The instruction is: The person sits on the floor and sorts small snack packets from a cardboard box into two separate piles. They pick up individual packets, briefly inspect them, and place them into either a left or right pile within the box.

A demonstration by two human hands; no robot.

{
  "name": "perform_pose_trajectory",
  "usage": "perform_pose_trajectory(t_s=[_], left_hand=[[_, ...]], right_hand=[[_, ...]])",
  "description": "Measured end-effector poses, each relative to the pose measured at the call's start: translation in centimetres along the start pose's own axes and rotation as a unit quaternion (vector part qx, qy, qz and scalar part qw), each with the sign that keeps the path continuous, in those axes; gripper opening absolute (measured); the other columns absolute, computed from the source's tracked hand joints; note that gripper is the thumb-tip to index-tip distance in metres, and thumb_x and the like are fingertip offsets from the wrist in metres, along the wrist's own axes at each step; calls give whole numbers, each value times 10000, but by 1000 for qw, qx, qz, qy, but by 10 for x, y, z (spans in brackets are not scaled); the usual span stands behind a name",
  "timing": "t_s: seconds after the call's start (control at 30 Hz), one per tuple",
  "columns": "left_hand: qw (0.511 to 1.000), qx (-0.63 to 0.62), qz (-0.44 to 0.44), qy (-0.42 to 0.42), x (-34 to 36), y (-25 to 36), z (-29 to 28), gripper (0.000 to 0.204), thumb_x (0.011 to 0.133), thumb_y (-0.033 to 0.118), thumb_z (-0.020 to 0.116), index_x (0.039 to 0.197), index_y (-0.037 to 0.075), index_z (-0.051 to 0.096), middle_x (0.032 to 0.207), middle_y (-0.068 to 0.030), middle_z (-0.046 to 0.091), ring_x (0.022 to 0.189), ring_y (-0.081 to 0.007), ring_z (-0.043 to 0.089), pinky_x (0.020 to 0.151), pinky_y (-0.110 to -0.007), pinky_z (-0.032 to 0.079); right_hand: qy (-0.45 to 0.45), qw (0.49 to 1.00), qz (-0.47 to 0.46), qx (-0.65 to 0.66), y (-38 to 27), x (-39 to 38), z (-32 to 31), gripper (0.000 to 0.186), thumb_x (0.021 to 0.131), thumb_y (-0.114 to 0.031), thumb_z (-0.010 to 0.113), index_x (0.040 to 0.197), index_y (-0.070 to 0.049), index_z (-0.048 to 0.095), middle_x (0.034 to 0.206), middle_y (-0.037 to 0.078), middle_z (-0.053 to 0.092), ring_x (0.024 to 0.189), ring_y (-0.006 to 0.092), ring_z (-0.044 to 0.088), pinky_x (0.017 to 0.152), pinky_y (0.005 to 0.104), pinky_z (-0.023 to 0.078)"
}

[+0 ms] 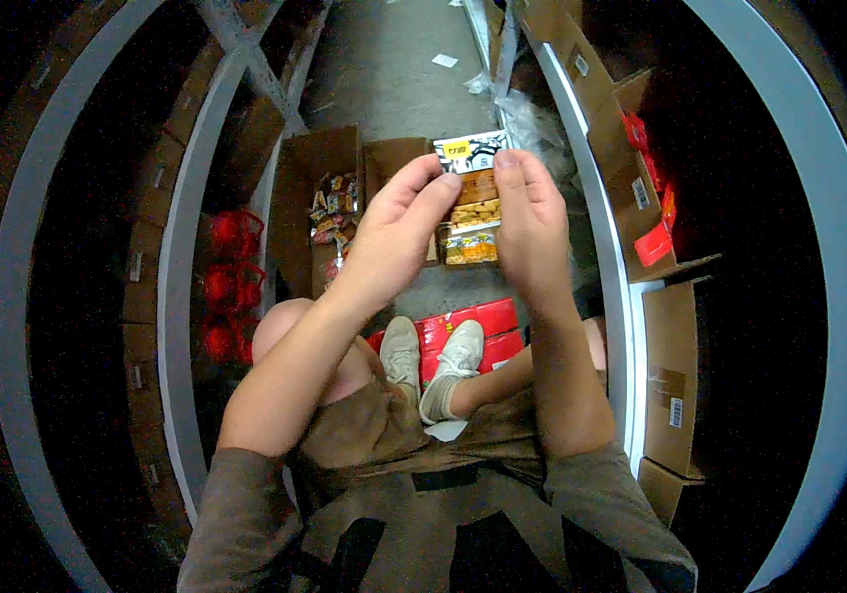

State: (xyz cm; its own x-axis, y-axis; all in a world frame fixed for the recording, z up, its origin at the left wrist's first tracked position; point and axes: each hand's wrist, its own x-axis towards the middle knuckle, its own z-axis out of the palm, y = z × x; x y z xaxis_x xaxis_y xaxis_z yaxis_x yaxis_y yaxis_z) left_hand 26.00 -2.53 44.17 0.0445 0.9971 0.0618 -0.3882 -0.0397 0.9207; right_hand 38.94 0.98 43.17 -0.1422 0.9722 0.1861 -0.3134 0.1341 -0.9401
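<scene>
While both hands meet just above centre, they share one item: a snack packet [471, 203] with a clear window showing yellowish pieces and a black-and-white printed header at its 12 o'clock end.

Left hand [396, 229]: fingers curled, tips pressed to the packet's 9 o'clock edge, thumb up near the header; grasping, not clenched flat.

Right hand [530, 219]: fingers bent over the packet's 3 o'clock edge, likewise gripping it. The packet is upright, held in the air between the two hands, over the floor.

Open cardboard box [319, 188]: on the floor at 10 o'clock from the hands, holding small wrapped snack packs [332, 210].

Red flat boxes [473, 331]: at 6 o'clock below the packet, just beside the person's light shoes [433, 361].

Shelving with cardboard cartons [668, 381]: at 3 o'clock. Red mesh bags [230, 282]: on shelves at 9 o'clock.
</scene>
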Motion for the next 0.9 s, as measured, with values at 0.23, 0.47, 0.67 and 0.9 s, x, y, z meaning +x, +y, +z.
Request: perform_pose_trajectory(t_s=[0.23,0.47,0.67,0.9], left_hand=[[994,99,18,35,-1,1,6,258,958,138,529,1163,-17,550,1067,-44,613,984,-84,551,881,-244,445],[958,278,49,56,9,-11,-13,206,893,191,622,973,1,630,1133,-107,594,1115,-194,536,983,-320,388],[916,367,153,49,13,-7,-19,190,873,189,641,922,6,635,1196,-146,560,1308,-325,392,1067,-405,299],[921,340,170,80,12,-7,-19,171,882,186,632,921,20,641,1249,-142,531,1325,-319,368,1075,-412,285]], right_hand=[[36,986,-46,-159,7,6,-9,365,1001,-294,438,831,10,547,708,135,574,644,168,554,598,335,450],[37,981,-90,-170,19,13,-12,380,1007,-294,417,819,11,545,709,145,569,624,195,542,589,338,439],[-6,988,-74,-137,10,17,-22,326,975,-284,503,846,8,569,741,86,595,660,134,540,603,310,450],[-64,992,-9,-111,3,12,-22,250,897,-239,631,936,7,603,839,67,635,762,106,596,674,263,487]])
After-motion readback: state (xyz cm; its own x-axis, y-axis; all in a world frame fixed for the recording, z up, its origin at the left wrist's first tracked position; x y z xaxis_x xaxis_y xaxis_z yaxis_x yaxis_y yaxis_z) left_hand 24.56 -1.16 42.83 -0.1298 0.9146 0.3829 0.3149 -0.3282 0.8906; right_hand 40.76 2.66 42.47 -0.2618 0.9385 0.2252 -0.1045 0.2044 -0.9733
